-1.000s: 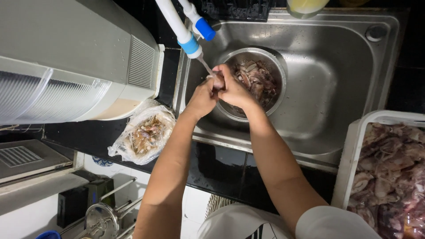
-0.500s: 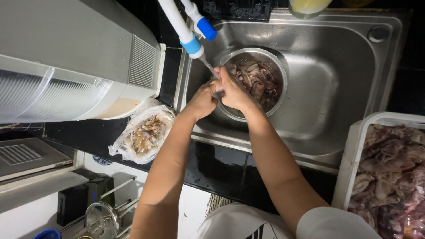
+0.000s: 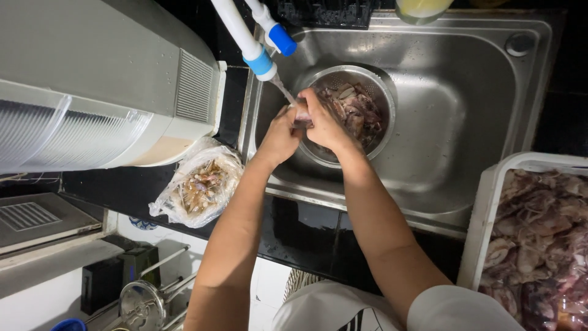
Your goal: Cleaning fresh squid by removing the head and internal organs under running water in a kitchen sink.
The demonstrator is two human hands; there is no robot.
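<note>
Holding a small pale piece of meat between them, the left hand and the right hand meet under the water stream that falls from the white tap spout with its blue collar. Both hands are clenched on the piece, fingers curled around it and touching one another; most of the piece is hidden by the fingers. The hands sit above the near-left rim of a perforated metal colander, which stands in the steel sink and contains more pinkish-grey meat pieces. A second white spout with a blue cap lies just beside the first. On the dark counter to the left of the sink, a clear plastic bag of scraps rests beside a large white appliance. At the right edge, a white tray holds a heap of raw meat.
</note>
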